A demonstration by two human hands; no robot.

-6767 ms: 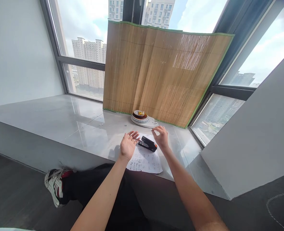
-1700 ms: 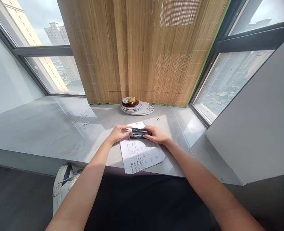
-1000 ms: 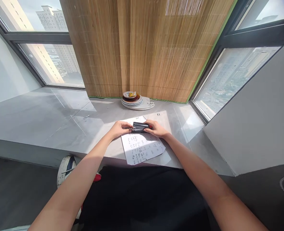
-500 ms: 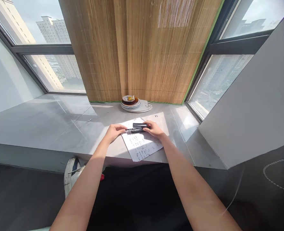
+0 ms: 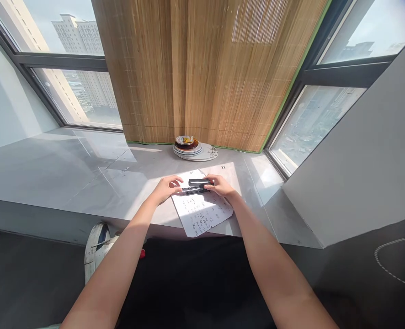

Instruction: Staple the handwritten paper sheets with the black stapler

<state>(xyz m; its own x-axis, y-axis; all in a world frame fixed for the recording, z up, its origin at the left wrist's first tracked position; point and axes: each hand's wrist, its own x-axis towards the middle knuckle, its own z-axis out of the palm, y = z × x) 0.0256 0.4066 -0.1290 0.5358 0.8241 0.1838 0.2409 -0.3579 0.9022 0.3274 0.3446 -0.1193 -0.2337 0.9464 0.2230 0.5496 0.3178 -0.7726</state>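
My right hand [image 5: 219, 185] grips a black stapler [image 5: 196, 183] by its back end. The stapler's top arm is raised apart from its lower part, with its front facing left. Close to that front end is my left hand [image 5: 168, 188], its fingers curled but spread apart, the thumb near the stapler's tip. Nothing shows clearly between those fingers. Beneath the stapler lie sheets of white paper [image 5: 199, 217] with handwriting, slightly overlapping and turned at an angle.
A stack of plates [image 5: 189, 153] stands behind the paper, by the bamboo blind [image 5: 202, 82]. Two small dark strips [image 5: 223, 167] lie right of the paper on the grey sill [image 5: 120, 192]. Small bits [image 5: 124, 170] are scattered to the left. A white shoe [image 5: 94, 246] shows below.
My left fingers have come apart from the stapler's front, where they were pinched. The silver rail that stuck out there no longer shows. The view has tilted slightly.
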